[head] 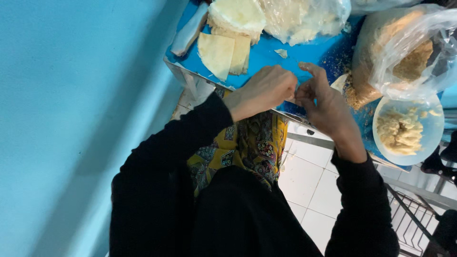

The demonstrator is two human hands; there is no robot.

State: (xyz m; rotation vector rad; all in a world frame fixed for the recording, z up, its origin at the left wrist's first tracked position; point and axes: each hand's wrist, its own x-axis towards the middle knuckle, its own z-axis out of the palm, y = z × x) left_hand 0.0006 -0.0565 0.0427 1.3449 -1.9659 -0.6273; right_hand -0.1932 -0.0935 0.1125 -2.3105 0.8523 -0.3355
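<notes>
My left hand [264, 90] and my right hand [323, 102] meet at the near edge of a blue table [266, 57]. The left hand's fingers are curled shut. The right hand pinches with thumb and fingers against it. Between them a small pale pastry piece [292, 96] barely shows; most of it is hidden by the fingers. Folded thin pastry sheets [218, 53] lie just beyond the left hand. A white plate [428, 147] with crumbly beige filling [400, 131] sits to the right of my right hand.
A stack of pale sheets [238, 16] and a clear bag of pale crumbs [304, 19] lie at the table's far side. A large plastic bag of brown crumbly filling [404, 52] stands right. Blue wall [71, 95] left, white tile floor [309, 176], metal rack [414, 223] below right.
</notes>
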